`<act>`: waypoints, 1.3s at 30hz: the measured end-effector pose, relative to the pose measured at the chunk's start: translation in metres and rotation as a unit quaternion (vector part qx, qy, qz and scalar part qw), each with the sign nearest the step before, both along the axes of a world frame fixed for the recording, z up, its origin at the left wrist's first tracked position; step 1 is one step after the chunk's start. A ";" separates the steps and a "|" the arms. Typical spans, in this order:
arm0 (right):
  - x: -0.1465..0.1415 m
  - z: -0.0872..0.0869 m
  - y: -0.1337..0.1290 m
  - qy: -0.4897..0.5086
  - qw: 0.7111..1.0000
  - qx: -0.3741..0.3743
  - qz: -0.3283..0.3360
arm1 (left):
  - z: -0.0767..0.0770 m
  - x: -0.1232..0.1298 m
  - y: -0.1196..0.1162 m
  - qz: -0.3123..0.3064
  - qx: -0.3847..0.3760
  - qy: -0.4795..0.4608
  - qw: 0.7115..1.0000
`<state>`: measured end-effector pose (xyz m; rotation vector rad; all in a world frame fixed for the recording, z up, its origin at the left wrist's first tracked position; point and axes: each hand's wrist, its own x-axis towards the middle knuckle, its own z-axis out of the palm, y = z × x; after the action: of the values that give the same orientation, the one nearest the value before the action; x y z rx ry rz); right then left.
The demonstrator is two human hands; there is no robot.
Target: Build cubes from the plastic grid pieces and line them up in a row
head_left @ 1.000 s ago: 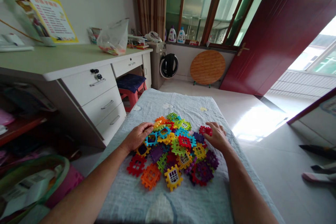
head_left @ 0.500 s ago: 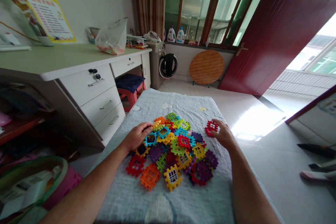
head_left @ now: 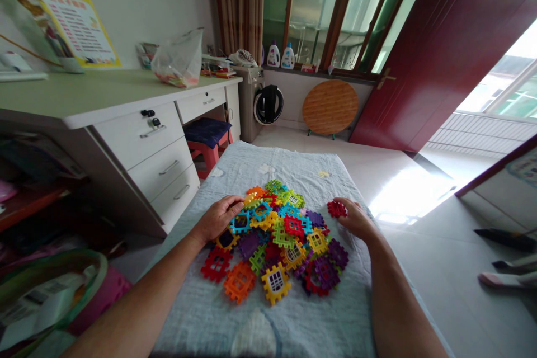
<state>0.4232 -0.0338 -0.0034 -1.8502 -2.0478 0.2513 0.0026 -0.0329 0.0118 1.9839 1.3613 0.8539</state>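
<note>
A heap of colourful plastic interlocking blocks (head_left: 284, 233), square with notched edges and window-like grids, lies on the cloth between my hands. My left hand (head_left: 218, 219) rests at the heap's left side, fingers loosely bent and slightly apart from the thumb. Its fingertips are close to a yellow block (head_left: 252, 199); whether they touch it cannot be seen. Right of the heap, my right hand (head_left: 356, 220) has its fingers and thumb on red interlocking blocks (head_left: 336, 209) low over the cloth. These look stacked, and the fingers partly cover them.
A pale blue cloth (head_left: 289, 168) covers the surface under the blocks. A desk (head_left: 126, 92) with drawers stands at the left, and a stool (head_left: 208, 134) is partly under it. At lower left is a pink basket (head_left: 100, 291). A red door (head_left: 419, 50) stands open at right.
My right hand has lowered and flattened a little. The upper red block, tilted up before, now lies flat over the other red one. My left hand and the heap look unchanged.
</note>
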 end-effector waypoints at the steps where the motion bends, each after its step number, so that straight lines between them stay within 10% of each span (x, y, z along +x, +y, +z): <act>1: 0.000 0.000 -0.001 0.001 1.000 -0.002 0.002 | 0.000 0.000 0.000 0.000 0.001 0.000 1.000; 20: -0.007 0.019 0.013 -0.093 0.991 -0.087 0.041 | 0.001 0.000 0.000 -0.004 0.002 -0.003 1.000; 39: 0.035 0.012 0.139 -0.086 0.994 -0.060 -0.022 | -0.002 -0.006 0.002 -0.017 0.005 0.008 1.000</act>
<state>0.4584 0.1052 0.0089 -2.0520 -2.1430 0.2143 -0.0032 -0.0311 0.0101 2.0200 1.3311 0.8334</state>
